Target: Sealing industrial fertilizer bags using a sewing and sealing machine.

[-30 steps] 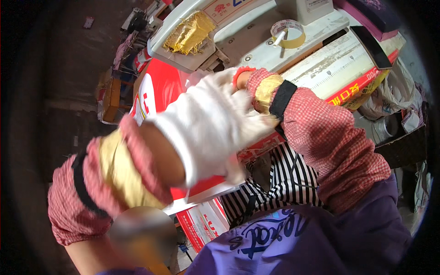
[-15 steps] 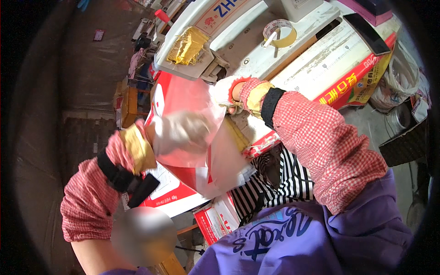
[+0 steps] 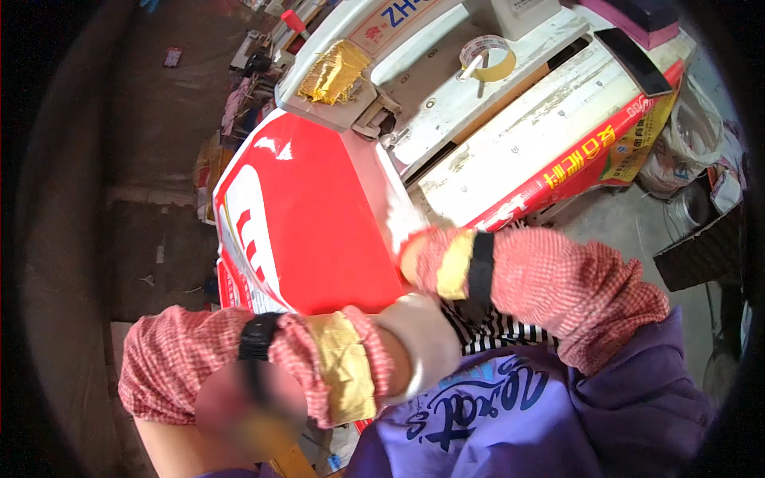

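Red-and-white sack [image 3: 327,215] beside white machine [image 3: 422,84]

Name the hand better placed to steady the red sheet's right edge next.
Probably the right hand: it is beside that edge of the red sheet; the left hand is lower in view.

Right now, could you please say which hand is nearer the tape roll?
Right: in the picture, the right hand is below the tape roll; the left hand is farther down, near the purple top.

The left hand [image 3: 434,338] and right hand [image 3: 407,225] have come down toward the purple top [image 3: 518,406], exposing more red sack [image 3: 327,223].
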`<state>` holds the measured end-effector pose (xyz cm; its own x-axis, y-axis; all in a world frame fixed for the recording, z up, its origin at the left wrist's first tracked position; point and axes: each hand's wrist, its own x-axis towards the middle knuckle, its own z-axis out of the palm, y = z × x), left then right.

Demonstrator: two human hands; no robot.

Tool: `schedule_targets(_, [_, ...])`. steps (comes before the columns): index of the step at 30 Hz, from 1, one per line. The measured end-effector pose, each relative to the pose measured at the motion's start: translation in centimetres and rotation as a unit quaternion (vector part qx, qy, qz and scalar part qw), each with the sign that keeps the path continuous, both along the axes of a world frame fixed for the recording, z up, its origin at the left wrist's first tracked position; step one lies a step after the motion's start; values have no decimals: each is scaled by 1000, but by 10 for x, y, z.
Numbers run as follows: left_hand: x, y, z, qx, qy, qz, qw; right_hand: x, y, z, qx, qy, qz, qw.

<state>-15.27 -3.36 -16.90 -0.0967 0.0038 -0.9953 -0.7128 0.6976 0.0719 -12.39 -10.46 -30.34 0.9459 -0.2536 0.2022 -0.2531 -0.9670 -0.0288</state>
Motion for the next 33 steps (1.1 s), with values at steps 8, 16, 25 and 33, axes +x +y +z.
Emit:
schedule_targets(8, [38,10,-9,-187,179,96,961,-20,-13,7,482,-323,190,792])
schedule_targets(16, [25,14,-2,-141,136,163,967,6,-28,14,379,-56,-191,904])
schedule_targets(25, [2,-13,28,-166,-216,34,961,58,-22,-16,172,-157,-302,925])
schedule_targets(33, [39,3,48,-34,-150,7,988,75,-26,-11,90,20,-237,967])
